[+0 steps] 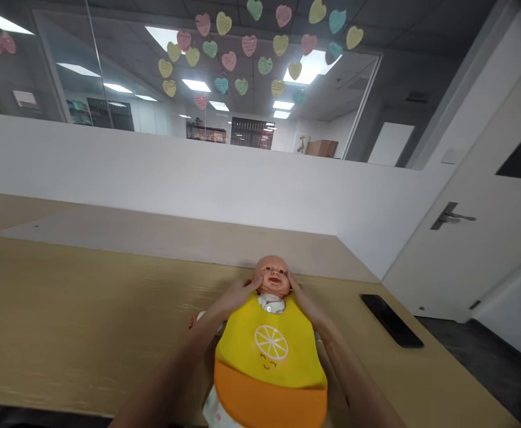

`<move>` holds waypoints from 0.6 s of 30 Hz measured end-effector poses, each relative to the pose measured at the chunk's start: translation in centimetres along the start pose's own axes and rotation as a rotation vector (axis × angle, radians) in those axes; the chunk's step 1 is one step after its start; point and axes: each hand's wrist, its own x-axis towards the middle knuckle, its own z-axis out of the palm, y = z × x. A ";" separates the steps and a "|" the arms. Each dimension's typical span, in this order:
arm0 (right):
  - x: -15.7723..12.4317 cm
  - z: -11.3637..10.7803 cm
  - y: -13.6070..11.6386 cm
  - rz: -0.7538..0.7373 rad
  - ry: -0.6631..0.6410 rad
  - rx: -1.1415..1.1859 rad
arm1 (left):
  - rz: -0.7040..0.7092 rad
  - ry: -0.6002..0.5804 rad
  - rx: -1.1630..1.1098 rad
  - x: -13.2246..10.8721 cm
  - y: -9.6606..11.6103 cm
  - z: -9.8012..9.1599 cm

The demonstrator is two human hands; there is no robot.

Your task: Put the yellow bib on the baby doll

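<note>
A baby doll (272, 276) lies on its back on the wooden table (73, 321), head pointing away from me. A yellow bib (269, 345) with a lemon-slice print and an orange catch pocket covers its chest. My left hand (237, 295) reaches to the left side of the doll's neck and cheek. My right hand (302, 300) reaches to the right side of the neck. The fingertips of both hands lie by the bib's neck straps; the doll's head and the bib partly hide the fingers.
A black phone (391, 321) lies flat on the table to the right, near the edge. A white partition (153, 172) runs behind the table with glass above it. A white door with a handle (451, 217) stands at the right.
</note>
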 end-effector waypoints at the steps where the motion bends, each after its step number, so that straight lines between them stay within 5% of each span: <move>1: -1.5 0.4 -0.3 -0.022 0.014 -0.003 | 0.052 0.004 0.022 -1.3 0.4 0.2; 8: -12.5 0.9 2.6 -0.249 0.265 -0.228 | 0.299 -0.023 0.149 -12.7 1.7 2.1; 13: -19.6 3.0 7.0 -0.238 0.370 -0.171 | 0.331 -0.014 0.167 -18.7 -1.5 2.5; 18: -22.9 3.8 10.7 -0.313 0.230 -0.062 | 0.247 0.027 0.085 -21.5 -5.4 3.1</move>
